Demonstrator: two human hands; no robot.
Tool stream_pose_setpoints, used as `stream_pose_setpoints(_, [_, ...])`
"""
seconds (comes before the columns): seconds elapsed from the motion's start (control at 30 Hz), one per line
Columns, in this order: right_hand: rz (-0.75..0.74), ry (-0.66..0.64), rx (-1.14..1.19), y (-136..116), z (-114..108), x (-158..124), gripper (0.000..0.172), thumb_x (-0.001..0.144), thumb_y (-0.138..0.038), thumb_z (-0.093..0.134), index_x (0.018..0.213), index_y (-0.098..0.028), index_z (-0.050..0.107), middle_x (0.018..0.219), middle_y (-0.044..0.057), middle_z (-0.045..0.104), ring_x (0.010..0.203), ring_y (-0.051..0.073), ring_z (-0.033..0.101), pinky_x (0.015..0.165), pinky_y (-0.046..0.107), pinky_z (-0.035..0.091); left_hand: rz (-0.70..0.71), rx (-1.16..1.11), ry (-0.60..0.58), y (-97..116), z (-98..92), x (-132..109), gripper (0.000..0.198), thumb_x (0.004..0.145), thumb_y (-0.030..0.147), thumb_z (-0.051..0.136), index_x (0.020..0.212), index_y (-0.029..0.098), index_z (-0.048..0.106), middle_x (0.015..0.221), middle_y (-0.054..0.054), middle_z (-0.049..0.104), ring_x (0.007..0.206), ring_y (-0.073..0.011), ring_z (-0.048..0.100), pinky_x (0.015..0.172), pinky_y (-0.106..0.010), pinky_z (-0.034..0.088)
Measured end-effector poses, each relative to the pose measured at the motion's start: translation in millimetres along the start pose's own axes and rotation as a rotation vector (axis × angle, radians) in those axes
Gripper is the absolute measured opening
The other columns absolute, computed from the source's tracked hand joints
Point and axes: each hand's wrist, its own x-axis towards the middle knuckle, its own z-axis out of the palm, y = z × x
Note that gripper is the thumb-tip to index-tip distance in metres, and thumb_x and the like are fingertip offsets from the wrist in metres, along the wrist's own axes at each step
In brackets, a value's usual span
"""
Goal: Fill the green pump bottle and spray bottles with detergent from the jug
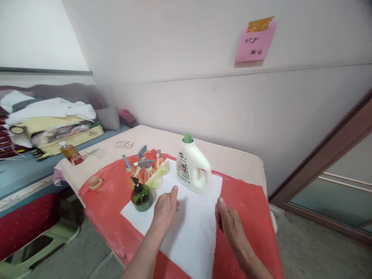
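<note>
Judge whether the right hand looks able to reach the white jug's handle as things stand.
Probably yes: the right hand appears empty, and nothing stands between it and the handle of the white jug.

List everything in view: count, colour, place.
Table: 1, beige, centre
Red sheet: 1, red, table
White sheet: 1, white, on red sheet
Handled jug: 1, white, on white sheet
Trigger spray bottles: 4, transparent, left of jug
Pump bottle: 1, green, beside them
Amber bottle: 1, amber, table left
Round container: 1, tan, red sheet
Packets: 2, clear, table left
Wall: 1, white, behind
Note: 1, pink, wall
Bed: 1, blue, left
Fabric pile: 1, mostly white, bed
Pillow: 1, grey, bed
Chair: 1, red/green, lower left
Framed panel: 1, brown, right
Floor: 1, grey, below
Left hand: 1, bare, over white sheet
Right hand: 1, bare, over red sheet
</note>
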Motion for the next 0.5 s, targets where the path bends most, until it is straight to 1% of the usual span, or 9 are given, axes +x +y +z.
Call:
stream_pose_setpoints(0.07, [0.028, 0.018, 0.007, -1.9, 0.8, 0.9, 0.062, 0.085, -0.069, 0.03, 0.046, -0.022, 0.029, 0.044, -0.005, 0.028, 0.043, 0.01, 0.026, 0.047, 0.027, 0.021, -0.06, -0.143, -0.048, -0.2, 0.3, 1.9, 0.071, 0.087, 0.065, 0.016, 0.041, 0.021, 0.048, 0.054, -0.012, 0.063, 0.057, -0.0215, 0.062, 0.066, -0.033, 0.047])
stream_pose_setpoints(0.13, [0.042, 0.023, 0.015, -4.5, 0.6, 1.6, 0.062, 0.086, -0.069, 0.029, 0.045, -0.022, 0.027, 0.043, -0.005, 0.025, 0.042, 0.01, 0.025, 0.046, 0.027, 0.019, -0.102, -0.265, -0.061, -0.7, -0.1, 3.4, 0.071, 0.085, 0.068, 0.017, 0.04, 0.021, 0.044, 0.054, -0.012, 0.062, 0.053, -0.0195, 0.061, 0.058, -0.031, 0.047])
stream_pose_setpoints(0.2, [0.048, 0.022, 0.022, -7.0, -0.1, 1.9, 0.062, 0.087, -0.069, 0.028, 0.045, -0.022, 0.025, 0.042, -0.005, 0.024, 0.041, 0.01, 0.023, 0.046, 0.028, 0.018, -0.127, -0.336, -0.057, -1.5, -0.4, 4.5, 0.07, 0.084, 0.071, 0.019, 0.039, 0.021, 0.041, 0.056, -0.011, 0.063, 0.051, -0.0178, 0.061, 0.054, -0.029, 0.046])
stream_pose_setpoints(0.3, [0.056, 0.019, 0.033, -9.1, -1.0, 1.7, 0.062, 0.087, -0.068, 0.028, 0.046, -0.022, 0.024, 0.043, -0.005, 0.023, 0.043, 0.01, 0.022, 0.048, 0.028, 0.017, -0.153, -0.359, -0.045, -3.1, 0.3, 5.2, 0.07, 0.082, 0.072, 0.02, 0.039, 0.021, 0.039, 0.059, -0.011, 0.065, 0.049, -0.0166, 0.06, 0.052, -0.028, 0.046])
stream_pose_setpoints(0.5, [0.077, 0.007, 0.03, -6.8, -0.9, 1.6, 0.063, 0.086, -0.07, 0.027, 0.047, -0.021, 0.025, 0.044, -0.005, 0.025, 0.045, 0.01, 0.024, 0.051, 0.028, 0.017, -0.153, -0.354, -0.045, -1.9, -0.3, 5.0, 0.071, 0.083, 0.071, 0.021, 0.039, 0.02, 0.04, 0.059, -0.011, 0.066, 0.048, -0.0155, 0.06, 0.051, -0.027, 0.046])
